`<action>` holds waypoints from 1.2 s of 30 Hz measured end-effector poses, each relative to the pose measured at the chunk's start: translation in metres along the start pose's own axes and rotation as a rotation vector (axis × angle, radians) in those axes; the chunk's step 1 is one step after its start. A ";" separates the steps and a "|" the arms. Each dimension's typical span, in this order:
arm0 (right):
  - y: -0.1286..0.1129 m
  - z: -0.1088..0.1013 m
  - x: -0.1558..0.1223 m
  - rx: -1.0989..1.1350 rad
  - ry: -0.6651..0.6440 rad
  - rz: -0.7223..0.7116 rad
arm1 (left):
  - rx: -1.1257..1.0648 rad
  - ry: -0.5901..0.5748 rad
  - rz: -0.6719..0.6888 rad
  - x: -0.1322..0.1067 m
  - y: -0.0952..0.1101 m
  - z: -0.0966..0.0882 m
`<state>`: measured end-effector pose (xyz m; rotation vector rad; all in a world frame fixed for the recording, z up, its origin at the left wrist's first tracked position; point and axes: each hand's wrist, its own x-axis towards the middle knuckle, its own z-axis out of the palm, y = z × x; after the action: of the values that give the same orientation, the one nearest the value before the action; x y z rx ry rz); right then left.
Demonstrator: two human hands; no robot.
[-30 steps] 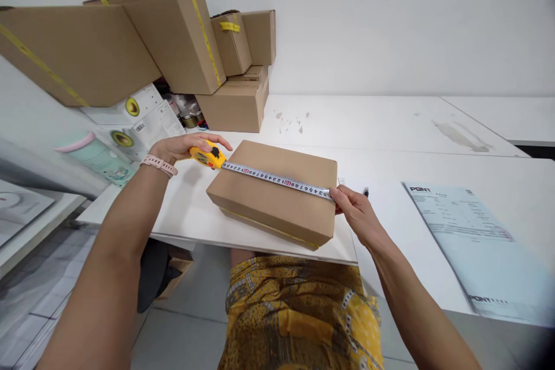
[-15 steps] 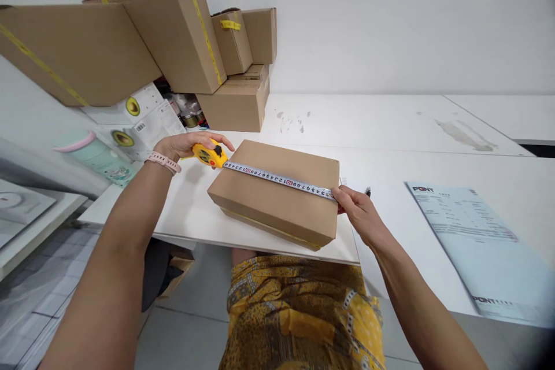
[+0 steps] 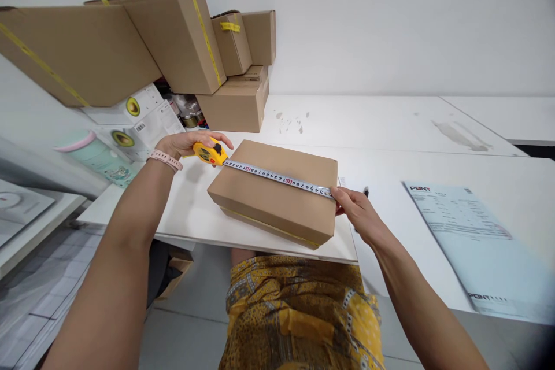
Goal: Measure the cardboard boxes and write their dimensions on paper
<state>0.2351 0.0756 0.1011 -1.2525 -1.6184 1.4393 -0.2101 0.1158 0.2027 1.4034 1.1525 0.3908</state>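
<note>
A closed brown cardboard box (image 3: 269, 202) lies at an angle near the front edge of the white table. Across its top runs the silver blade of a yellow tape measure (image 3: 210, 153), pulled out along the box's long side. My left hand (image 3: 188, 143), with a pink band at the wrist, grips the tape measure's case at the box's left end, index finger stretched toward the box. At the right edge of the box, my right hand (image 3: 352, 206) pinches the blade's end between thumb and fingers.
Several cardboard boxes (image 3: 173, 40) are stacked at the back left, above white cartons (image 3: 147, 115) with avocado pictures. A mint-green container (image 3: 102, 156) stands by them. Printed papers (image 3: 468, 237) lie on the table (image 3: 381, 127) to the right, and a pen (image 3: 366, 191) shows behind my right hand.
Almost nothing differs. The view has shifted very slightly, while both hands, the tape measure and the box keep their places.
</note>
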 end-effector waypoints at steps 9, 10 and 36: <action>-0.001 0.001 -0.001 0.011 -0.033 0.005 | -0.013 0.021 0.015 -0.001 -0.001 0.001; -0.001 0.001 -0.001 0.020 -0.040 0.008 | -0.015 0.016 0.008 0.000 -0.001 0.002; -0.092 -0.029 0.039 -0.203 0.149 -0.341 | -0.216 0.137 -0.072 -0.104 0.020 0.183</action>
<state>0.2253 0.1272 0.1905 -1.0959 -1.8049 0.9712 -0.1026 -0.0658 0.2195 1.1576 1.2296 0.5501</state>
